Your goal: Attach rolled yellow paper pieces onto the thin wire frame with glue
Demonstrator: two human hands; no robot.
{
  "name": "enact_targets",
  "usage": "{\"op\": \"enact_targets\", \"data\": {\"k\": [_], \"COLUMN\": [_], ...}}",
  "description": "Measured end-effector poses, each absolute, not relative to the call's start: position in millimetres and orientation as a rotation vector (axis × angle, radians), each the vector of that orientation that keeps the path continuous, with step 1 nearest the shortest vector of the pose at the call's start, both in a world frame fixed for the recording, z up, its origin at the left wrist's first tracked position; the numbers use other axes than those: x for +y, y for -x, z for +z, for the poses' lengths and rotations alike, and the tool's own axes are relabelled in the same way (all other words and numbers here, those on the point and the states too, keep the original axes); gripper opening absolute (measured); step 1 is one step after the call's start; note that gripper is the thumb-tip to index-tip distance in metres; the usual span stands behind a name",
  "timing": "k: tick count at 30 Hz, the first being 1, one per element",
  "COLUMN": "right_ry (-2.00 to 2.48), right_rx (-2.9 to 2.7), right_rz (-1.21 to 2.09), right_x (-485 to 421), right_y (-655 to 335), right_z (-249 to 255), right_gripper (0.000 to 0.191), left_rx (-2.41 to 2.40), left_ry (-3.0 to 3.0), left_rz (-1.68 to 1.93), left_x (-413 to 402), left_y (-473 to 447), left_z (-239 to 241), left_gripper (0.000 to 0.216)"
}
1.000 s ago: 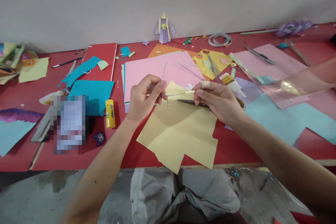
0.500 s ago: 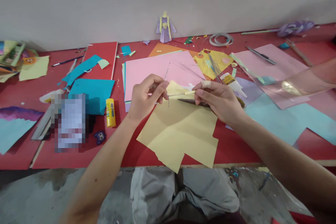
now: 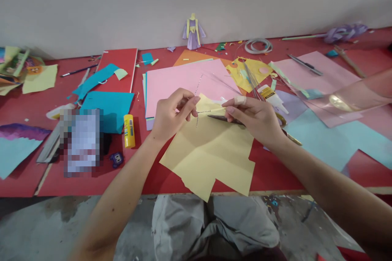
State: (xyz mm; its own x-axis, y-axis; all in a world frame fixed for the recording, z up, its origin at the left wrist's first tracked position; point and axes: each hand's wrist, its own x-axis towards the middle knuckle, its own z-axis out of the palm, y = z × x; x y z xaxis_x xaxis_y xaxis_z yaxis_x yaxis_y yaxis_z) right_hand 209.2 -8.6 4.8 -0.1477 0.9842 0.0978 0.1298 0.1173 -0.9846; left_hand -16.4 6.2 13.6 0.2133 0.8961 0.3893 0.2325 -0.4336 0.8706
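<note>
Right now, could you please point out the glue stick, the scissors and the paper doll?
glue stick (image 3: 129, 131), head view, middle of yellow tube.
scissors (image 3: 223, 119), head view, dark blade.
paper doll (image 3: 192, 32), head view, purple body.

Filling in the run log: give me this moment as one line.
left hand: pinches twisted wire | right hand: pinches wire's other end, scissors beneath | under: yellow paper

A yellow glue stick (image 3: 129, 131) lies on the red table (image 3: 27, 179), just beside a teal paper sheet (image 3: 108, 108). A pink paper stack (image 3: 171, 79) sits behind, with an orange sheet (image 3: 186, 57) peeking out beyond it. A purple paper doll (image 3: 192, 32) stands upright against the grey wall (image 3: 122, 0). To the right lie a coil of white wire (image 3: 258, 45), a hole-punched yellow sheet (image 3: 248, 71), a white glue bottle (image 3: 271, 97) and a light blue sheet (image 3: 333, 140). A purple paper flower (image 3: 346, 32) rests far right.
</note>
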Motion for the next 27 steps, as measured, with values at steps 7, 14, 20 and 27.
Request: {"op": "enact_targets", "data": {"k": [7,14,20,27], "right_ry": [1.207,1.175,1.150,1.144], "right_rx": [-1.473,-1.519,-1.501,-1.487], "right_rz": [1.148,1.144,1.162,1.163], "right_x": [-12.2,-13.8,-16.0,-16.7], "right_y": [-208.3,-206.9,-205.3,-203.5], "right_z": [6.4,0.2,-2.2,1.1], "right_gripper": [0.018,0.020,0.019,0.019], "left_rx": [1.076,1.066,1.052,1.056], "left_ry": [-1.753,-1.710,-1.717,-1.765], "left_rz": [1.233,1.242,1.238,1.264], "left_x": [3.1,1.0,-0.7,-2.0], "left_y": [11.2,7.8,5.4,4.4], "left_z": [12.3,9.5,9.8,10.2], "left_gripper": [0.024,0.023,0.021,0.020]}}
